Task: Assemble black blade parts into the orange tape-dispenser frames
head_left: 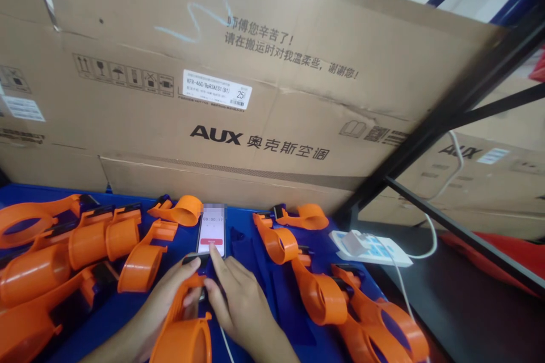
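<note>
My left hand point(172, 295) grips the neck of an orange plastic holder point(183, 334) that lies on the blue surface point(242, 238), its round cup end nearest me. My right hand point(236, 298) rests beside it. Its index finger stretches forward to the lower edge of a phone point(211, 231). The phone lies flat and shows a white screen with a timer and a red button. A thin white cable runs from under my hands toward me.
Several more orange holders lie left point(85, 244) and right point(323, 295) on the blue surface. A large AUX cardboard box point(238, 96) stands behind. A white power strip point(370, 247) with a plug and cable sits on the dark table at the right, under black shelf struts.
</note>
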Demonstrator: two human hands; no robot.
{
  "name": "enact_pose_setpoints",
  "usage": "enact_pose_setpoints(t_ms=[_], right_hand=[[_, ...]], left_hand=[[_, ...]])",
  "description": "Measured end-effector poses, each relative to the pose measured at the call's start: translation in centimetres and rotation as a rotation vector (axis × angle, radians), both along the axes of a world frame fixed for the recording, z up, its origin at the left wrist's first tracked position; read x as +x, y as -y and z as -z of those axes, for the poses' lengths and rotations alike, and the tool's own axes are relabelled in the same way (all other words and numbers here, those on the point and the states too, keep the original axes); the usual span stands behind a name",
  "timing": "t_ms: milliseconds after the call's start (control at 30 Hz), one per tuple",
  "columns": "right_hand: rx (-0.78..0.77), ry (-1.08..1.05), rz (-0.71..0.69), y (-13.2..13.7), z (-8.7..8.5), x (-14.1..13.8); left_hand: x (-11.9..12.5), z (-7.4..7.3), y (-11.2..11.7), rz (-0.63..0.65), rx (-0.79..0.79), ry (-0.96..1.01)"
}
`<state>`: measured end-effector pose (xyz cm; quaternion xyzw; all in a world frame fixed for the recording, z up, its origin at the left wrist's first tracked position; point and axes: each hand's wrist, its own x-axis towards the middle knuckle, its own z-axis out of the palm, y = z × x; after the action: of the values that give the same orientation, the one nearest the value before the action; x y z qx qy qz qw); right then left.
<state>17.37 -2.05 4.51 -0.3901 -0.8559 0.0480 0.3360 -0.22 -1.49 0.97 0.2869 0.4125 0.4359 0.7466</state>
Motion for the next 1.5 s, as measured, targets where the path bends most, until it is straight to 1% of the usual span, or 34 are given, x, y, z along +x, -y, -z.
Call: enact_pose_setpoints(t_ms=[67, 200, 300, 500, 667, 767, 833, 867, 933, 1000, 1100, 1200, 1300, 1400, 1500], right_hand=[[0.011, -0.032, 0.018, 0.0, 0.2, 0.1], [0.026, -0.067, 0.062, -0.1, 0.7, 0.1], [0.016, -0.053, 0.048, -0.1, 0.9, 0.1], [0.007, -0.070, -0.016, -0.2, 0.5, 0.2], [-0.056, -0.149, -0.047, 0.1, -0.2, 0.1], [-0.170, -0.327, 0.012, 0.2, -0.9, 0.7], [-0.212, -0.446, 0.110, 0.1, -1.5, 1.3], [-0.205, -0.465, 0.165, -0.1, -1.8, 1.6], [-0.154, -0.407, 0.252, -0.7, -2.3, 2.1], [-0.143, -0.253, 0.297, -1.2, -2.5, 2.4], [-0.211, 0.016, 0.328, -1.6, -2.2, 2.2], [-0.265, 0.185, 0.331, -1.4, -1.7, 1.6], [-0.275, 0.225, 0.336, -1.0, -1.2, 1.1], [-0.303, 0.187, 0.328, -1.1, -0.8, 1.2], [-0.337, 0.131, 0.287, -1.5, -0.4, 1.4]], left_hand=[[0.1, -0.1, 0.0, -0.040, 0.055, -0.031], [-0.2, 0.3, -0.2, -0.052, 0.197, -0.175], [-0.5, 0.6, -0.4, -0.031, 0.232, -0.207], [-0.7, 0.9, -0.4, 0.019, 0.222, -0.122], [-0.8, 0.4, -0.3, 0.027, 0.205, -0.030], [-1.0, -0.5, -0.4, 0.085, 0.180, 0.083], [-1.2, -1.2, -0.4, 0.080, 0.173, 0.121], [-1.3, -1.5, -0.5, 0.058, 0.172, 0.126], [-1.3, -1.8, -0.6, -0.001, 0.169, 0.114], [-1.3, -1.7, -0.8, -0.058, 0.179, 0.054], [-1.2, -1.2, -1.2, -0.115, 0.218, -0.037], [-1.3, -0.5, -1.5, -0.101, 0.243, -0.070], [-1.5, -0.2, -1.4, -0.094, 0.240, -0.100], [-1.5, -0.2, -1.3, -0.090, 0.242, -0.122], [-1.4, -0.2, -1.2, -0.093, 0.243, -0.129]])
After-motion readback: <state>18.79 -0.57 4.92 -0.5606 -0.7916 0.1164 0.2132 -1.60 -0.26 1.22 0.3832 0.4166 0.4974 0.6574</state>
